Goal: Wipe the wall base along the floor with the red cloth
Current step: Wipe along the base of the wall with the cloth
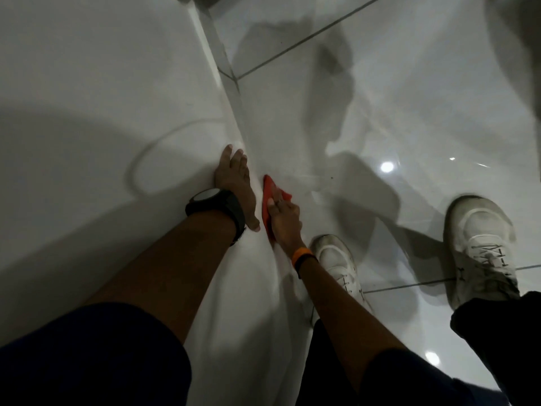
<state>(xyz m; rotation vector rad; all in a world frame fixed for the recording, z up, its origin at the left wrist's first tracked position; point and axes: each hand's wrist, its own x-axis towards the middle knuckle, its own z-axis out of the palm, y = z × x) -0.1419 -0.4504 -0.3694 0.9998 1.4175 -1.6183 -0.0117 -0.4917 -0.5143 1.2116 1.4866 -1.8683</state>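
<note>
Your right hand (284,221) presses the red cloth (270,197) into the seam where the wall base (234,92) meets the floor (380,98), fingers closed down flat on the fabric so it is pinned between palm and surface. Your left hand (237,186) lies open and flat on the wall (102,83) just beside the cloth, fingers spread, gripping nothing; it looks like your brace.

To do this stroke well, keep the folded edge of the cloth tucked into the corner line, so it touches both the skirting strip and the tile beside it. Push along the seam in 1 steady direction, away from your 2 white shoes (339,265), toward the far grout line (292,45). Keep the pressure even; the glossy tile probably shows streaks if you lift or skip.

Let the left hand slide ahead in step, carrying your weight so the wiping arm stays loose. The frame is dim and slightly blurred, so I cannot tell how clean the base already is.
</note>
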